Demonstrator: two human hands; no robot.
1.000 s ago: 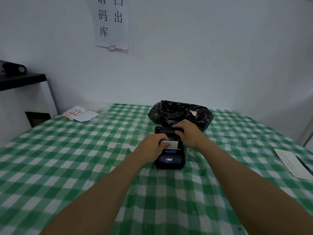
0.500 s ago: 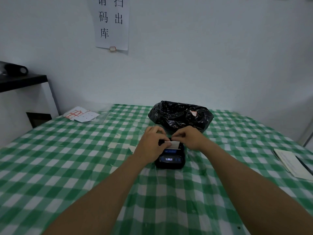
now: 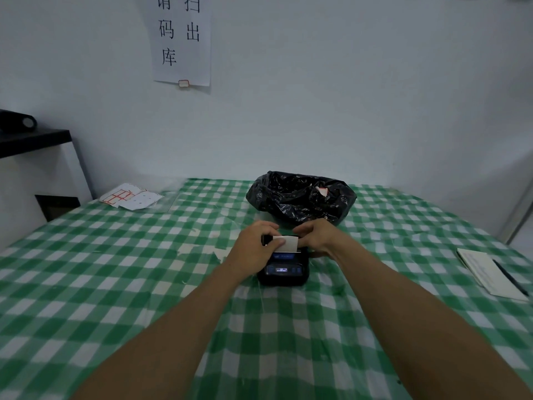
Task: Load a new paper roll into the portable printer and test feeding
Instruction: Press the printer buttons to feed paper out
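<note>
- Holding the paper strip point(image 3: 286, 243) up out of the portable printer point(image 3: 284, 267) is the step judged to be in hand; the white tongue stands upright above the printer's far end, probably so that it clears the cover and lies across the exit slot.
- The left hand point(image 3: 253, 248) is set against the printer's left side, its fingers point(image 3: 279, 242) pressed together on the strip's left edge (thumb on the near face; whatever is behind the strip is hidden).
- The right hand point(image 3: 315, 236) is curled over the printer's far right corner; whether its fingers are clamped on the strip or on the cover cannot be told, since the tips are hidden.
- The printer sits flat on the bench point(image 3: 144, 284), near the middle of the green checked cloth, with its small lit display point(image 3: 281, 269) turned toward the person, so power is judged to be on.
- The paper roll itself is not seen; it is presumed to be inside the printer, beneath the strip.
- A black plastic bag point(image 3: 301, 197) lies just behind the printer, a notebook point(image 3: 490, 274) with a pen point(image 3: 510, 277) well apart to the right.
- The cover is judged not yet latched; a skewed strip could jam the feed test.
</note>
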